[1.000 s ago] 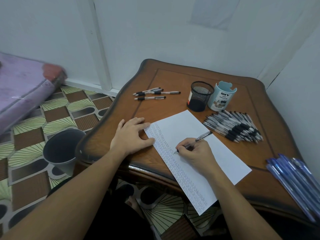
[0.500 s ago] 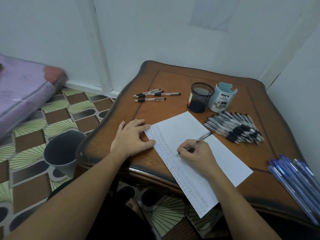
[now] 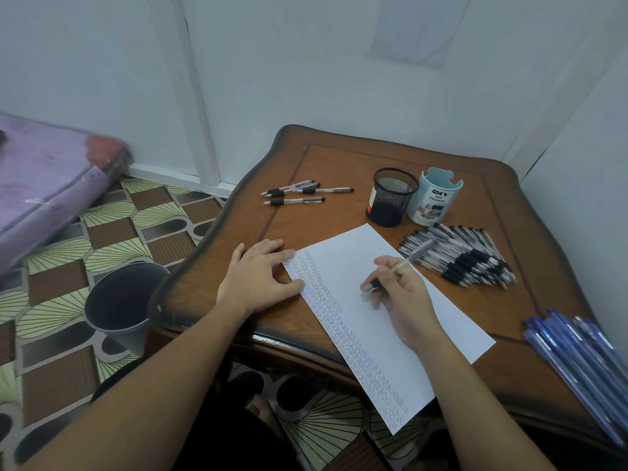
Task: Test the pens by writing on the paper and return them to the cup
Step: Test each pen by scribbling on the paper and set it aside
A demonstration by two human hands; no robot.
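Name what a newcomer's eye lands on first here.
The right hand holding a clear pen on the white paper sheet, while the left hand presses the sheet's scribbled left edge. Next, the big heap of black-and-clear pens right of the sheet, near the black mesh cup.

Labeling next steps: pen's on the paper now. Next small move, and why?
Probably lift the pen and carry it toward the mesh cup or blue organizer, I can't tell which: the right hand grips it, tip at the scribbled paper, and the left hand presses the sheet's edge.
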